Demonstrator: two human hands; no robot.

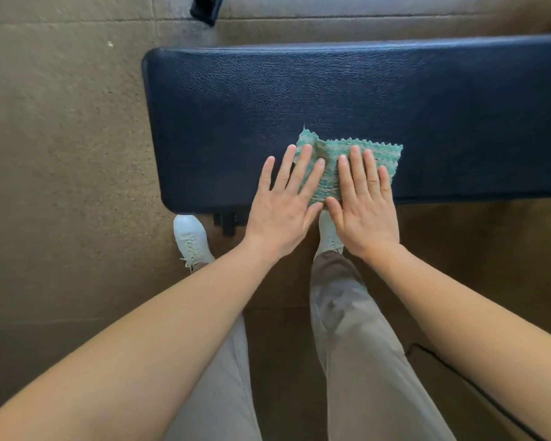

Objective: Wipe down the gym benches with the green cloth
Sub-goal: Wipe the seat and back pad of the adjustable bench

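A dark blue padded gym bench (347,97) runs across the view from the middle left to the right edge. The green cloth (331,163) lies flat on its near edge. My left hand (283,208) is spread flat, with its fingers resting on the cloth's left part. My right hand (363,205) is spread flat too, and its fingers press on the cloth's right part. Both palms hang over the bench's near edge. Neither hand grips the cloth.
The floor is tan carpet. My two white shoes (191,240) stand at the bench's near side by its black frame (228,222). Another dark object (206,9) sits at the top edge, and a black cable (477,389) lies at the lower right.
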